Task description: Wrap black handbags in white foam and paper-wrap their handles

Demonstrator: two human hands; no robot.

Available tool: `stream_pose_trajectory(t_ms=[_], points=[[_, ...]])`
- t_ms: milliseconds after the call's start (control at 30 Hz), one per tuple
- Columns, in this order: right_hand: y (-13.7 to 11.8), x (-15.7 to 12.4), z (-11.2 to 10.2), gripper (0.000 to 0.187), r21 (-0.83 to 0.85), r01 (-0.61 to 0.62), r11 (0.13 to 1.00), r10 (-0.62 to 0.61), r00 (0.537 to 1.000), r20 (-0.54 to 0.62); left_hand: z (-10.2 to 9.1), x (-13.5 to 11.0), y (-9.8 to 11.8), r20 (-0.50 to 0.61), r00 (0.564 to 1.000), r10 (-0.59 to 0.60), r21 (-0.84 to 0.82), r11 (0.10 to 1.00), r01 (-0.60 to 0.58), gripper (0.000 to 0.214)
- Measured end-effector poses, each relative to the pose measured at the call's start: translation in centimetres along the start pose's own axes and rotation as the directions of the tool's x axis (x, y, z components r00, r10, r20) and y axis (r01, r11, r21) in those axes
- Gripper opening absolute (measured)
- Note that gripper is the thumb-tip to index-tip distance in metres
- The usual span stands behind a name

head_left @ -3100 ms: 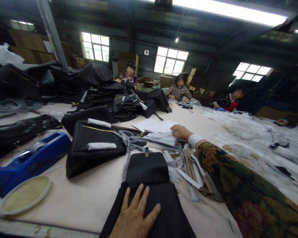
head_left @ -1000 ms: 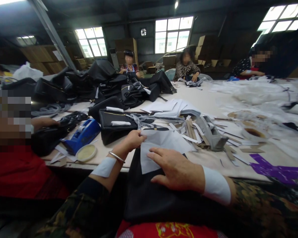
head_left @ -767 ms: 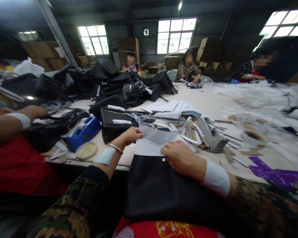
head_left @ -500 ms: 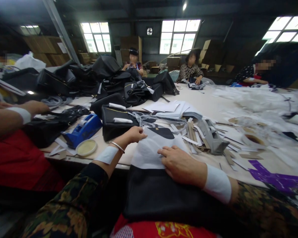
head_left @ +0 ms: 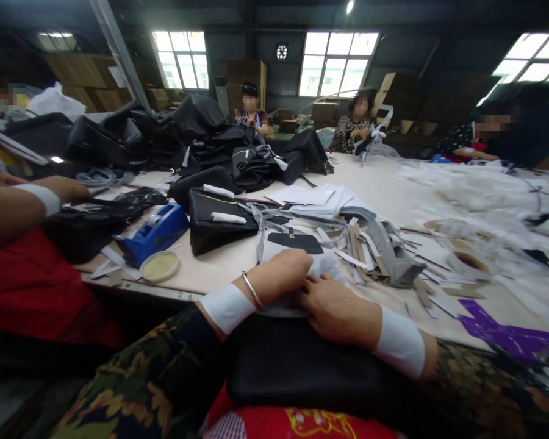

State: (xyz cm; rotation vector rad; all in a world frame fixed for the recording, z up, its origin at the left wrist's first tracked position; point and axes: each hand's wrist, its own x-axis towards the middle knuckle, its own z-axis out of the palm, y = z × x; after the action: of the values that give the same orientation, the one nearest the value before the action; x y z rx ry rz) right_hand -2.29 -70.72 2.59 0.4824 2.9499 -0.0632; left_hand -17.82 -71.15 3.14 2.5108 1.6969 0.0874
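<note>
White sheet (head_left: 328, 263) beneath fingers of left hand (head_left: 283, 275) and right hand (head_left: 341, 310).

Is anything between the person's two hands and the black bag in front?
Yes: a white paper sheet covers the upper part of the black bag, beneath the left hand and the right hand's fingers. Nothing else visible intervenes.

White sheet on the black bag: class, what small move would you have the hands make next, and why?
I would probably ease the right hand outward to smooth the white sheet: it looks rumpled beside the knuckles, and the left hand is close by to steady it. Both hands cover its middle, so how it lies there is hidden.
</note>
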Motion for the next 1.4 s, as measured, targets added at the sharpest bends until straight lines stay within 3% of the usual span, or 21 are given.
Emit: stream_pose_trajectory(t_ms=[100, 167, 300, 400, 500, 567, 667, 833, 933, 1033, 1167, 1267, 1400], points=[[0.4, -1.3, 0.4, 0.027, -0.006, -0.053, 0.999, 0.053, 0.998, -0.019, 4.9, 0.1, -2.5, -0.012, 1.000, -0.017, -0.027, 1.000, 0.016, 0.028], [0.8, -2.3, 0.7, 0.034, 0.013, -0.114, 0.993, 0.114, 0.993, -0.035, 6.4, -0.5, -3.1, -0.059, 0.998, -0.028, -0.035, 0.999, 0.026, 0.044], [1.5, -4.0, 0.3, 0.043, 0.040, -0.164, 0.986, 0.165, 0.986, -0.008, 7.2, -1.6, -2.6, -0.094, 0.994, -0.057, -0.031, 0.998, 0.054, 0.069], [1.5, -3.9, -1.9, 0.041, 0.036, -0.119, 0.992, 0.118, 0.993, 0.007, 7.6, -1.6, -2.2, -0.065, 0.994, -0.091, -0.021, 0.996, 0.089, 0.074], [1.0, -1.9, -4.5, 0.040, 0.055, -0.056, 0.997, 0.062, 0.992, -0.111, 8.3, -1.1, -2.1, -0.072, 0.994, -0.088, -0.015, 0.996, 0.087, 0.071], [0.7, 0.1, -5.1, 0.044, 0.076, -0.042, 0.996, 0.058, 0.971, -0.230, 8.5, -0.9, -2.0, -0.078, 0.993, -0.085, -0.010, 0.996, 0.085, 0.067], [1.0, 2.7, -3.0, 0.055, 0.106, -0.099, 0.989, 0.124, 0.954, -0.273, 8.5, -1.0, -2.0, -0.093, 0.991, -0.101, -0.005, 0.995, 0.100, 0.067], [4.6, 2.9, 5.0, 0.074, 0.171, -0.277, 0.946, 0.284, 0.959, -0.014, 8.2, -2.0, -2.1, -0.122, 0.984, -0.126, -0.013, 0.992, 0.125, 0.074], [6.8, 1.5, 7.5, 0.083, 0.178, -0.366, 0.913, 0.365, 0.930, 0.041, 8.0, -2.7, -2.0, -0.184, 0.972, -0.145, -0.027, 0.989, 0.142, 0.086], [7.6, 0.8, 7.8, 0.088, 0.191, -0.383, 0.904, 0.380, 0.924, 0.052, 7.8, -3.3, -1.9, -0.238, 0.969, -0.062, -0.019, 0.998, 0.059, 0.084], [7.4, 1.0, 7.6, 0.088, 0.188, -0.377, 0.907, 0.379, 0.925, 0.028, 8.0, -3.8, -2.1, -0.236, 0.968, 0.081, -0.025, 0.996, -0.089, 0.060], [7.3, 1.0, 7.9, 0.088, 0.181, -0.382, 0.906, 0.386, 0.922, 0.016, 8.4, -3.8, -2.1, -0.173, 0.984, 0.047, -0.023, 0.998, -0.052, 0.060], [7.5, 1.0, 7.8, 0.087, 0.164, -0.396, 0.903, 0.399, 0.917, 0.017, 8.4, -3.7, -1.7, -0.099, 0.995, -0.026, 0.002, 1.000, 0.027, 0.086]])
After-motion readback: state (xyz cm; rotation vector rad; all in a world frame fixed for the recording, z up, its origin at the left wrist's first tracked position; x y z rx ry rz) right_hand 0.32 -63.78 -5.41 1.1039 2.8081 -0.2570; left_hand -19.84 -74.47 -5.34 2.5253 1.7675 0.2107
